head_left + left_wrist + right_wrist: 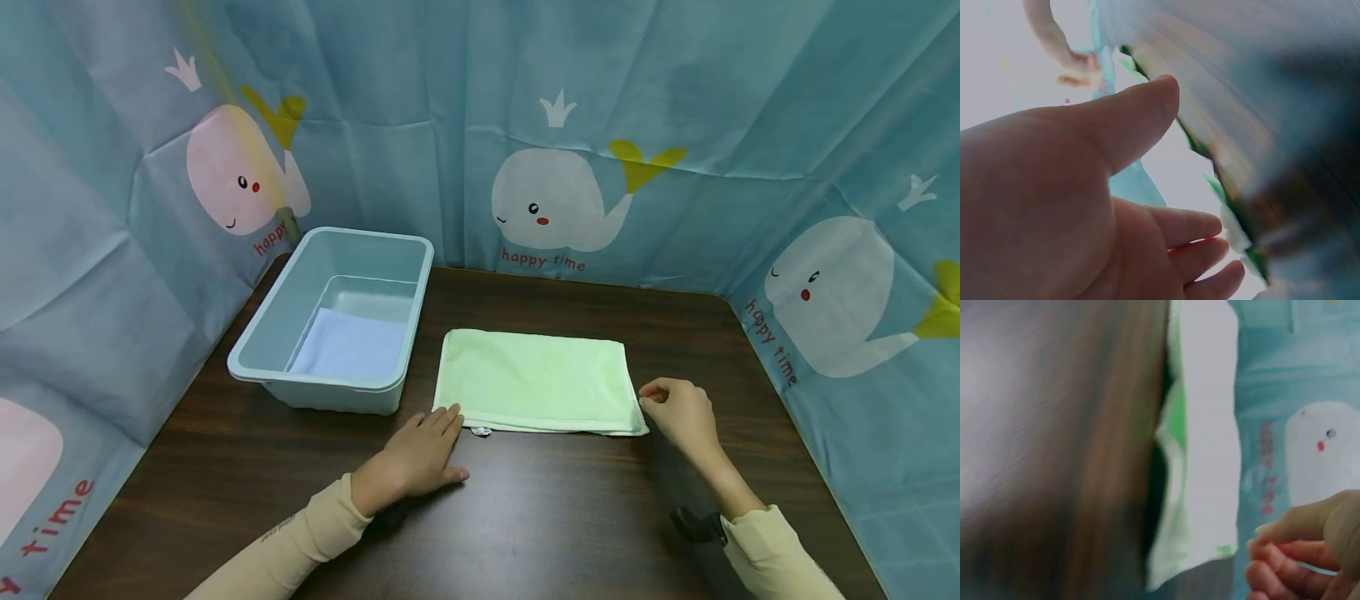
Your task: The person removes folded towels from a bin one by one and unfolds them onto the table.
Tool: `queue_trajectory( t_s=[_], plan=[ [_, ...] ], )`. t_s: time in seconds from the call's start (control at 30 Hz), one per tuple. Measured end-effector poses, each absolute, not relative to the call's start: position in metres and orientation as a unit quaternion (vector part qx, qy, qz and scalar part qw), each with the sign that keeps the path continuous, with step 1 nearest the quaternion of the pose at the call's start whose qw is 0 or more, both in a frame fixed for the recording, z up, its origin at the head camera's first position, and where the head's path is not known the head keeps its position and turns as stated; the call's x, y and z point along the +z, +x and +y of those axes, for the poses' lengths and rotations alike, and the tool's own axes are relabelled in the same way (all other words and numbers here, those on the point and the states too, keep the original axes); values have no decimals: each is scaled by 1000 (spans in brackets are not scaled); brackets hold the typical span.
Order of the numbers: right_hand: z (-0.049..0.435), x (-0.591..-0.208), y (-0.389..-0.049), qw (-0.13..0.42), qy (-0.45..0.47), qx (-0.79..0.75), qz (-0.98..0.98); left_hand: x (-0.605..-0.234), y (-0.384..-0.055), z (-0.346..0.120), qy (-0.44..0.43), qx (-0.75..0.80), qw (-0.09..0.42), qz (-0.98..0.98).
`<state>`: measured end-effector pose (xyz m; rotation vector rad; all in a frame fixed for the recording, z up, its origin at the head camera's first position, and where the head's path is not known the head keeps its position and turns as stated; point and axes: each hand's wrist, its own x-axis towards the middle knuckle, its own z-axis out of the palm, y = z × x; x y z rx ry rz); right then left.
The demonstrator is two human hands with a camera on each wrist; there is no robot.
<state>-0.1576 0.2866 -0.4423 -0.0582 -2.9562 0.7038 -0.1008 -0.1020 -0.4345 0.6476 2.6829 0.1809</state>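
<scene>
A light green folded towel [534,379] lies flat on the dark wooden table, a small white tag [481,432] showing at its near edge. My left hand [423,454] rests with straight, spread fingers at the towel's near left corner; the left wrist view shows its palm side and thumb. Beside the towel's right edge is my right hand [681,412], its fingers loosely bent and thumb close to the index finger. In the right wrist view, the fingertips [1260,547] sit just off the towel's corner, with nothing between them.
A light blue plastic basin [330,385] stands at the back left, with a pale blue folded cloth [348,346] on its bottom. A blue curtain [390,108] printed with whales encloses the table's back and sides. A dark strap [697,527] is on the right wrist.
</scene>
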Motion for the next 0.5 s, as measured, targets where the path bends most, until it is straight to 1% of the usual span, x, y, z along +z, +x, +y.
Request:
queue_trajectory(
  t_s=[0.1, 0.2, 0.33, 0.5],
  plan=[
    [270, -434, -168, 82, 22, 256, -963, -433, -95, -101, 246, 65, 184, 949],
    [249, -429, -178, 93, 70, 286, -951, -434, -90, -101, 260, 68, 186, 945],
    [215, -426, -188, 86, 126, 320, -935, -436, -86, -101, 266, 68, 185, 944],
    [165, -429, -199, 62, 185, 350, -916, -437, -84, -103, 263, 65, 185, 945]
  ],
)
